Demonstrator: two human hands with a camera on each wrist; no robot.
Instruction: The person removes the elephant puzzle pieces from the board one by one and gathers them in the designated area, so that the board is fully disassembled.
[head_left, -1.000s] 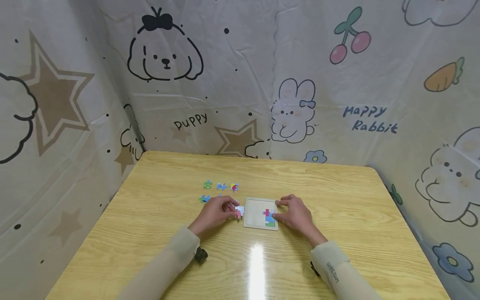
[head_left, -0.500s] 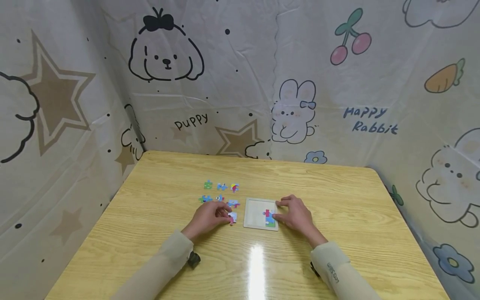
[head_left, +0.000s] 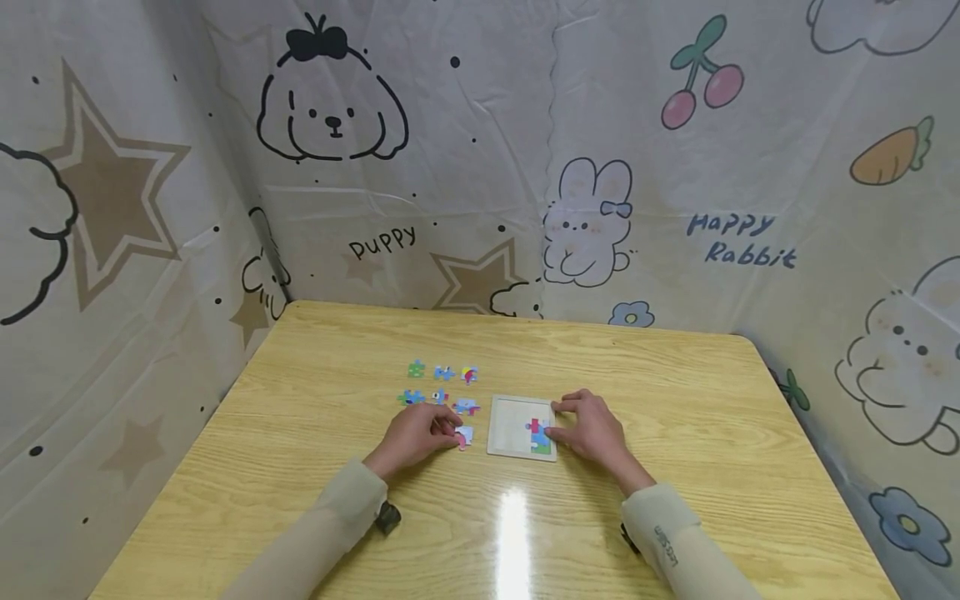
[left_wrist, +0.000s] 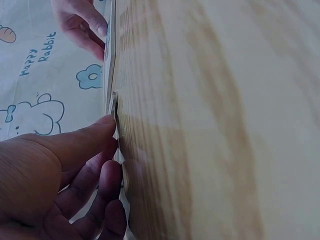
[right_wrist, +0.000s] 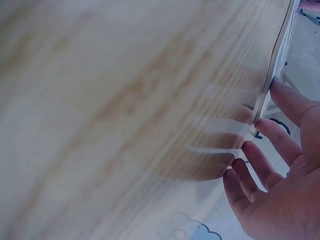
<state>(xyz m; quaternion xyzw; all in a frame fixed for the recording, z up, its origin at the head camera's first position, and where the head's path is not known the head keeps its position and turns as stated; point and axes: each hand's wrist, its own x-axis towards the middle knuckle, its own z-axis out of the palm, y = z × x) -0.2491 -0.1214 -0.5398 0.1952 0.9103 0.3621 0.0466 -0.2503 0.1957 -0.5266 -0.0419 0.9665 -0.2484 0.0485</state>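
Observation:
My left hand [head_left: 415, 437] pinches a white, pink and light-blue puzzle piece [head_left: 465, 436] between thumb and fingers, low over the table and left of the tray. Edge-on, that piece shows thin at the thumb tip in the left wrist view. A square wooden puzzle tray [head_left: 506, 451] lies flat, with joined red, blue and green pieces [head_left: 540, 437] in its lower right part. At the tray's right edge rests my right hand [head_left: 592, 427], thumb and index finger touching the rim and fingers spread. In the right wrist view the other fingertips of this hand [right_wrist: 280, 165] meet the tabletop.
Several loose puzzle pieces lie in two rows beyond the left hand, among them a green one [head_left: 416, 369], a red and yellow one [head_left: 469, 375] and a blue one with pink [head_left: 467, 407]. A printed curtain [head_left: 480, 167] rises behind the wooden table [head_left: 637, 367].
The left hand has moved left, away from the tray, with the puzzle piece in its fingers, then stayed nearly still. The right hand and tray have kept their place.

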